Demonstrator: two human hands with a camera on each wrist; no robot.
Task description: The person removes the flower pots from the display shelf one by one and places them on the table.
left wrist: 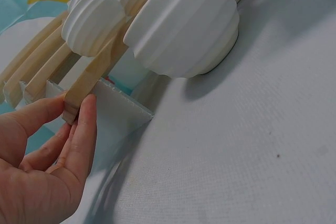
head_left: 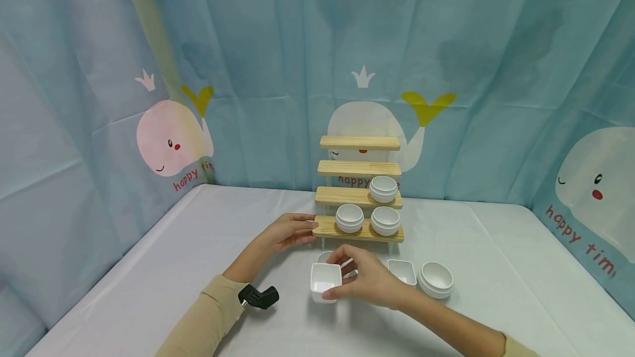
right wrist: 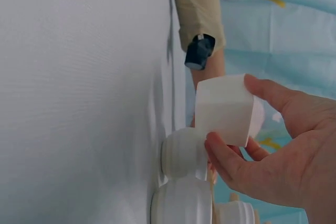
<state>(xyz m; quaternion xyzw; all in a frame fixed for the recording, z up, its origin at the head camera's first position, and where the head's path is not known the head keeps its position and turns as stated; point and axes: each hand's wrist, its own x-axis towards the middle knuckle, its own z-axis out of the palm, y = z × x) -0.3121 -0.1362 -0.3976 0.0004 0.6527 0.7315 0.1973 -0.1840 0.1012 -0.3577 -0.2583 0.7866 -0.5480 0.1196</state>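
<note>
A stepped wooden rack with several plank shelves stands mid-table. Two white round bowls sit on its bottom shelf and one more on the shelf above. My left hand rests with straight fingers against the left end of the bottom plank; thumb and index finger touch that end. In front of the rack my right hand pinches a white square dish by its rim between thumb and fingers, just above the table. The right wrist view shows that dish held over a round bowl.
On the white table, right of my right hand, lie another square dish and a stack of round bowls. A round bowl peeks out behind the held dish. Blue whale-print curtain closes off the back and sides.
</note>
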